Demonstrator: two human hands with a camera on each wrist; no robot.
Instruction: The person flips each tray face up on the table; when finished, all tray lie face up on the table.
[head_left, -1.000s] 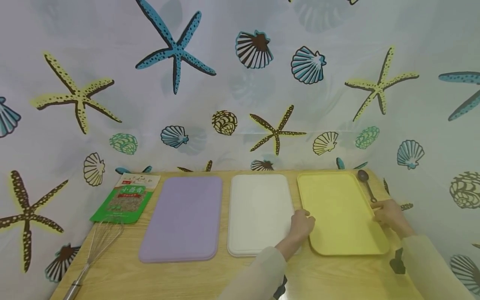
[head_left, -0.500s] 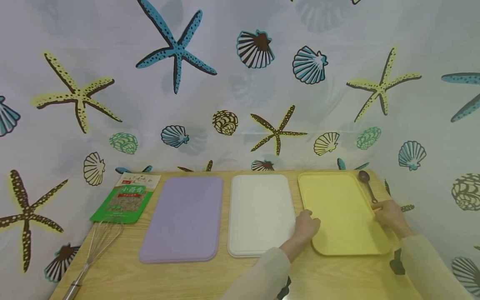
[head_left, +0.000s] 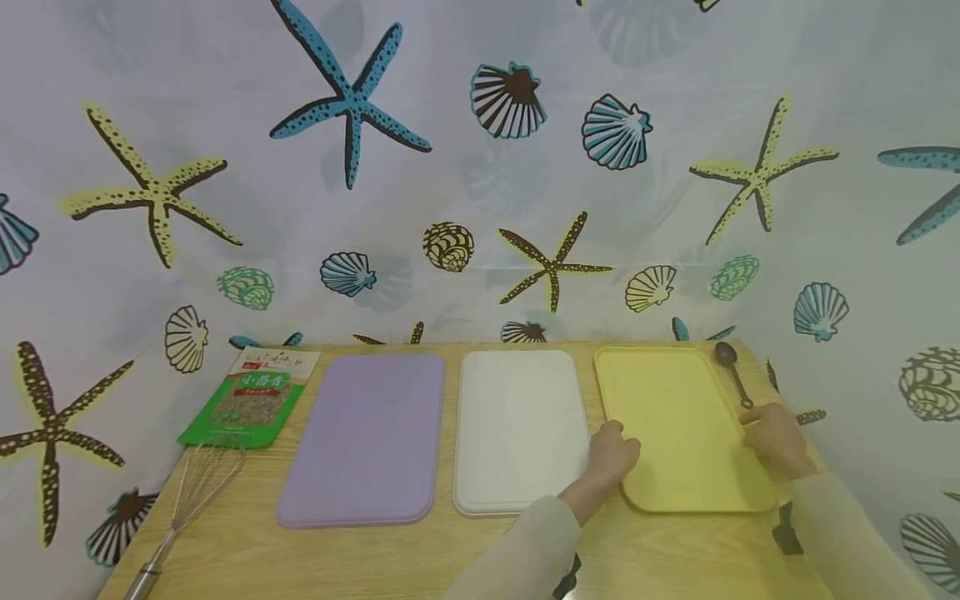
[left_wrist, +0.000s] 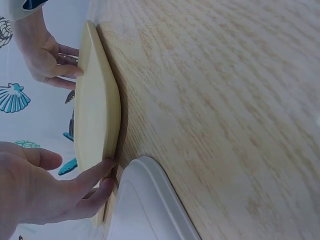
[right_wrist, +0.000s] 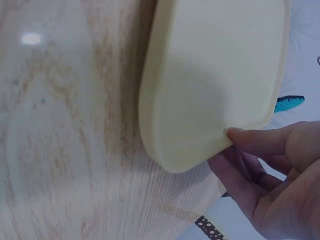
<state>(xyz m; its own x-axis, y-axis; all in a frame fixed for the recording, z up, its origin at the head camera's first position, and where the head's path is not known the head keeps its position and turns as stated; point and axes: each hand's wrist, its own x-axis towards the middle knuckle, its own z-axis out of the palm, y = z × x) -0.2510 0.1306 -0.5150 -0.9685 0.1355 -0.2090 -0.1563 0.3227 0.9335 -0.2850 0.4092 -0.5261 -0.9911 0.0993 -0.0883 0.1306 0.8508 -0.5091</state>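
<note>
A shallow yellow tray (head_left: 675,400) lies at the right end of the row. My right hand (head_left: 776,439) pinches its right rim, with the thumb on top and the fingers below, as the right wrist view shows. At the opposite long side is my left hand (head_left: 611,458). In the left wrist view, its fairly straight fingers (left_wrist: 95,175) touch the tray's outer edge while the thumb stands apart from the rim. Just left of that hand lies a white tray-like board (head_left: 521,429), its right edge partly covered by the hand. A dark spoon (head_left: 731,367) lies beyond the right hand.
A purple board (head_left: 363,437) lies left of the white one. Farther left are a green and white seed packet (head_left: 258,400) and a wire whisk (head_left: 180,517). A curtain (head_left: 435,192) printed with starfish and shells hangs behind the wooden table (head_left: 360,562).
My left hand has shifted slightly right, from over the white board's edge toward the yellow tray. My right hand stays at the tray's right rim.
</note>
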